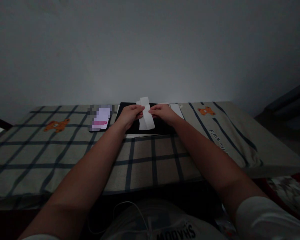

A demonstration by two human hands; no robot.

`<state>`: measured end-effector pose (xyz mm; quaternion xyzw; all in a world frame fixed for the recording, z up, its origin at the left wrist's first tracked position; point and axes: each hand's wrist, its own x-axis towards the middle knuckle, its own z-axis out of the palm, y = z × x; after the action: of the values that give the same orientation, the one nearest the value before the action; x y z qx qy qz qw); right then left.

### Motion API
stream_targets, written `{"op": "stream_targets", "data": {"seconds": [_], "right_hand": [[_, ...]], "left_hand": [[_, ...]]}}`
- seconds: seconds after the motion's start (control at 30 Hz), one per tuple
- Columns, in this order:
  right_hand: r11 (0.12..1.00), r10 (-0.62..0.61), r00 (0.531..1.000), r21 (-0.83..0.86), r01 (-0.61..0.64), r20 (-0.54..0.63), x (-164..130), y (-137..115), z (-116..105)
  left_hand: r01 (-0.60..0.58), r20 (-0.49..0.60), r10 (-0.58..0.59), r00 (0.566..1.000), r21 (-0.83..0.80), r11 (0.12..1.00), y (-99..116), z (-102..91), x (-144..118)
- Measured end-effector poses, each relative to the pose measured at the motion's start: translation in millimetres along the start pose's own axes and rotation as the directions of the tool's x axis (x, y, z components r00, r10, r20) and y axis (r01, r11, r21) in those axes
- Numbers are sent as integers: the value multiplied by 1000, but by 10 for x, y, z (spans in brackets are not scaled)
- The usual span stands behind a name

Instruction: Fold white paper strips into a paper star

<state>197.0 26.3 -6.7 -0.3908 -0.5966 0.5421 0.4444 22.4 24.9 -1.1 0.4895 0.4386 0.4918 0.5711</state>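
hands [146, 115] pinching paper strip [147, 120], fingertips hidden

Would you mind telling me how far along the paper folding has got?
Done: the white paper strip already looks folded into a narrow band. In hand: the left hand and right hand pinch it from either side above the black board. Left: another white sheet lies flat beside the board, apparently unfolded.

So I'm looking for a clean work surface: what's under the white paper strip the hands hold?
Under the white paper strip lies a black sheet on the checked cloth. White paper edges peek out; the rest is covered.
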Motion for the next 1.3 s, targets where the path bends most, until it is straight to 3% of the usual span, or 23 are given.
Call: {"op": "stream_targets", "data": {"seconds": [0.37,0.57,0.87,1.13,1.3], "right_hand": [[999,3,998,52,0,-66,38,45,-15],[1000,-13,999,-12,12,-42,31,40,-9],[998,42,995,43,-39,-91,37,22,11],[1000,2,997,-17,-4,-80,22,32,10],[1000,4,994,-13,-5,-107,39,50,8]], "left_hand": [[4,-46,-2,999,52,999,15,47,-39],[-16,-34,17,999,20,1000,-13,11,-2],[-1,-10,1,1000,5,1000,-46,15,4],[-49,-28,49,998,5,999,-30,27,-12],[-23,15,23,1000,-13,1000,-40,23,-10]]}}
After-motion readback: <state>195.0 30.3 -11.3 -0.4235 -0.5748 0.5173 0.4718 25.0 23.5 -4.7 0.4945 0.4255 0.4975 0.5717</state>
